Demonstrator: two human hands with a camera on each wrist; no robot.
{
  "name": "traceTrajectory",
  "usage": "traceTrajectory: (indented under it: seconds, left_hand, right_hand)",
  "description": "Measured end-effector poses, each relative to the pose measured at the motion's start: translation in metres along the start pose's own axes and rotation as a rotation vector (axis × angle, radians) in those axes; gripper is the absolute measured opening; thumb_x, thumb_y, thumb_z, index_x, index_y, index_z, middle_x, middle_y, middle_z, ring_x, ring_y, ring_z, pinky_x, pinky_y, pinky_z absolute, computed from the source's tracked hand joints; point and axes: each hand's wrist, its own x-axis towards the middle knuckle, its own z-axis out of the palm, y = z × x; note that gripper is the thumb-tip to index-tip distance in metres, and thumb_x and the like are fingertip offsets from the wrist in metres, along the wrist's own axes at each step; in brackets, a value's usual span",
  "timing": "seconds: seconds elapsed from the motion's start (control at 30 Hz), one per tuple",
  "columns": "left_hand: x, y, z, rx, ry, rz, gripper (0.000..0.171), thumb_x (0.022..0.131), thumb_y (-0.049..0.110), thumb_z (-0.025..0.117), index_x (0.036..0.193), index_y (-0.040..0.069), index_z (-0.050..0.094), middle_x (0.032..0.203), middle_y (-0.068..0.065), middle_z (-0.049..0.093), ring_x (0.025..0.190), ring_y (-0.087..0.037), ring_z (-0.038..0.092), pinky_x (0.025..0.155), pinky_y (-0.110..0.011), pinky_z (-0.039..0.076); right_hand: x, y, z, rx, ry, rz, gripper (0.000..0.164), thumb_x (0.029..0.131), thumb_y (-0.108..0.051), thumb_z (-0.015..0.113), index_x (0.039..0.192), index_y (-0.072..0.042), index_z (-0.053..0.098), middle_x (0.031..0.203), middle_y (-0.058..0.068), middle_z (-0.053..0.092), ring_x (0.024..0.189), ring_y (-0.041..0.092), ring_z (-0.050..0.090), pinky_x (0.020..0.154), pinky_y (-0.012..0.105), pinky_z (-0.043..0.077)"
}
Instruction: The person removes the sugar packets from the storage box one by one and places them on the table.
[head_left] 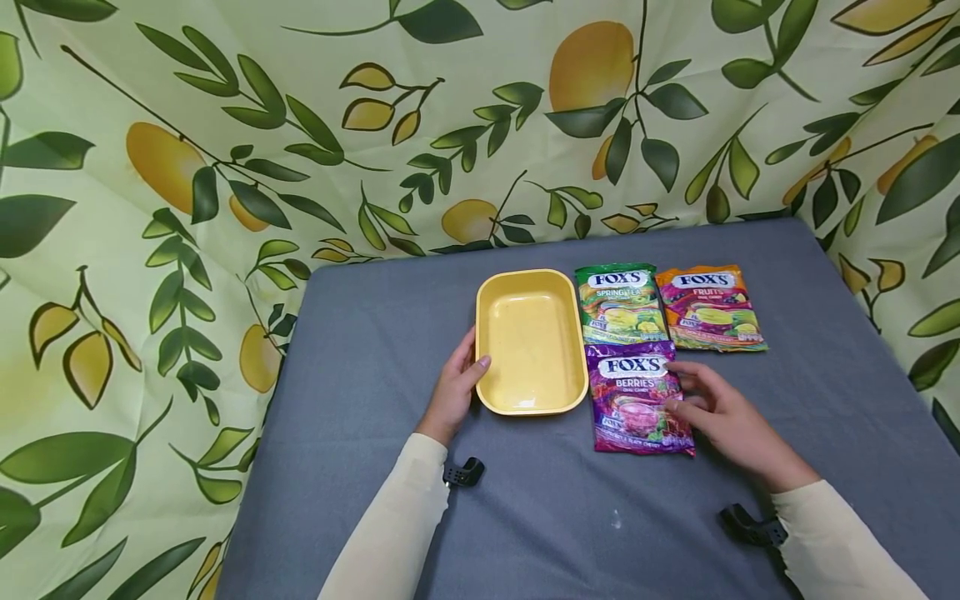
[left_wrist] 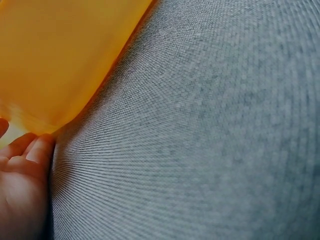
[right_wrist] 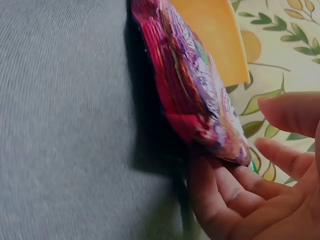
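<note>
A yellow rectangular tray (head_left: 531, 342) sits on the cloth, and my left hand (head_left: 453, 387) grips its left side, thumb over the rim. In the left wrist view, fingers (left_wrist: 40, 150) meet the tray's outer wall (left_wrist: 65, 60). To its right lies a purple bag of Fox's Berries candy (head_left: 637, 417). My right hand (head_left: 723, 417) is at this bag's right edge. In the right wrist view, several fingers (right_wrist: 235, 192) touch the end of the purple bag (right_wrist: 200, 95), while the thumb stays apart from it.
Behind the purple bag lie a green Fox's Spring Tea bag (head_left: 621, 304) and an orange Fox's Fruits bag (head_left: 711, 308), side by side. Grey cloth (head_left: 570, 517) covers the table. A leaf-and-fruit patterned sheet (head_left: 465, 150) hangs around the back and sides.
</note>
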Motion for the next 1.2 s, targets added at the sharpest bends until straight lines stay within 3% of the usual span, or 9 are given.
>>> traceTrajectory:
  seconds: [0.33,0.57,0.67,0.8,0.93,1.03,1.2]
  left_hand:
    - [0.002,-0.002,0.0,0.011,0.002,-0.017,0.068,0.112,0.019,0.062,0.172,0.009,0.032,0.176,-0.005,0.031,0.159,-0.017,0.03,0.125,-0.037,0.031]
    - [0.002,0.0,0.002,0.004,0.009,-0.005,0.066,0.111,0.013,0.06,0.171,0.005,0.032,0.176,-0.009,0.03,0.16,-0.022,0.029,0.126,-0.039,0.03]
    - [0.001,0.003,0.003,0.007,0.02,-0.008,0.066,0.111,0.01,0.059,0.171,0.003,0.032,0.176,-0.013,0.03,0.16,-0.025,0.03,0.126,-0.041,0.031]
    - [0.001,0.009,0.002,0.03,0.025,-0.034,0.065,0.112,0.009,0.058,0.171,0.001,0.031,0.175,-0.015,0.03,0.16,-0.026,0.028,0.126,-0.042,0.03]
    - [0.003,0.022,-0.001,0.176,0.023,-0.053,0.067,0.112,0.016,0.062,0.171,0.004,0.032,0.173,-0.016,0.035,0.158,-0.028,0.034,0.123,-0.047,0.036]
    - [0.006,0.037,-0.005,0.398,0.018,-0.023,0.07,0.112,0.026,0.064,0.171,0.007,0.034,0.173,-0.016,0.035,0.159,-0.03,0.032,0.123,-0.052,0.036]
    - [0.011,0.069,-0.012,0.795,-0.02,0.054,0.076,0.111,0.042,0.062,0.174,0.015,0.03,0.18,-0.008,0.018,0.164,-0.034,0.012,0.128,-0.063,0.02]
  right_hand:
    - [0.003,0.005,-0.008,-0.134,0.063,0.005,0.05,0.114,-0.021,0.062,0.155,0.003,0.049,0.146,0.031,0.057,0.106,0.034,0.067,0.077,0.025,0.056]
    - [0.009,0.0,-0.02,-0.171,0.128,-0.034,0.052,0.113,-0.017,0.064,0.157,0.002,0.046,0.142,0.034,0.057,0.107,0.042,0.065,0.07,0.026,0.056]
    - [0.016,-0.007,-0.025,-0.204,0.153,-0.055,0.054,0.112,-0.017,0.065,0.158,0.001,0.046,0.143,0.034,0.057,0.11,0.046,0.064,0.071,0.033,0.057]
    - [0.03,-0.02,-0.029,-0.267,0.17,-0.093,0.057,0.111,-0.019,0.066,0.159,0.003,0.045,0.147,0.036,0.054,0.118,0.054,0.061,0.085,0.061,0.06]
    - [0.049,-0.038,-0.028,-0.34,0.177,-0.096,0.062,0.111,-0.027,0.067,0.16,0.003,0.044,0.155,0.035,0.047,0.134,0.059,0.05,0.101,0.08,0.045]
    - [0.066,-0.054,-0.023,-0.401,0.183,-0.102,0.069,0.11,-0.034,0.068,0.162,0.003,0.043,0.161,0.034,0.042,0.144,0.058,0.04,0.108,0.081,0.037]
    - [0.092,-0.08,-0.009,-0.517,0.197,-0.177,0.077,0.108,-0.045,0.068,0.164,0.001,0.043,0.165,0.031,0.039,0.152,0.055,0.031,0.119,0.077,0.026]
